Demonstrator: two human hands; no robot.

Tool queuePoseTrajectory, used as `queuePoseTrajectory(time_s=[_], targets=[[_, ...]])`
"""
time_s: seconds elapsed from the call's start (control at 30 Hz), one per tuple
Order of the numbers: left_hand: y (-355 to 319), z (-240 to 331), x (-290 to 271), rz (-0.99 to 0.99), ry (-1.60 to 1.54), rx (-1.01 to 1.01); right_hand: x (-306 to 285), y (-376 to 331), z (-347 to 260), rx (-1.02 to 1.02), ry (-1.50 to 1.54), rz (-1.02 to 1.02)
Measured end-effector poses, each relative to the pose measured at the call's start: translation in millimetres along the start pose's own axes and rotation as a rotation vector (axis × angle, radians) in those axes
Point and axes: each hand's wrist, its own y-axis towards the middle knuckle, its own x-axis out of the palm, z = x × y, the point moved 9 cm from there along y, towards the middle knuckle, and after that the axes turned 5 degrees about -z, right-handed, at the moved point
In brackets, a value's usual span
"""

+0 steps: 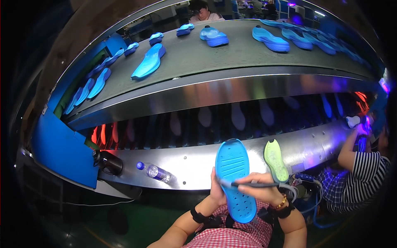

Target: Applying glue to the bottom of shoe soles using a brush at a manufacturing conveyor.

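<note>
Looks mid-brushing tbh, left hand [216, 193] gripping the blue sole [232, 163], right hand [266, 194] pinching the brush [260, 185], can't tell if the green sole [276, 162] is done.

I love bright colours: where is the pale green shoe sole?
In the head view, the pale green shoe sole lies right of centre on the shiny metal ledge, right of the perforated blue shoe sole in the left hand.

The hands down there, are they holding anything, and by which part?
The left hand holds the blue sole by its left edge; the right hand a brush-like tool by its dark handle.
</note>
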Motion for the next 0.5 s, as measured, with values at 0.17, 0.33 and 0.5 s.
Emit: queuePoseTrajectory(time_s=[0.17, 0.33, 0.5], targets=[[-5, 9, 0, 0.103, 0.201, 0.042, -12, -7, 7, 0.149, 0.296, 0.101], [0, 20, 1, 0.016, 0.117, 0.138, 13, -13, -9, -0.006, 0.01, -0.221], [-3, 42, 1, 0.115, 0.12, 0.386, -13, -14, 10, 0.083, -0.052, 0.004]])
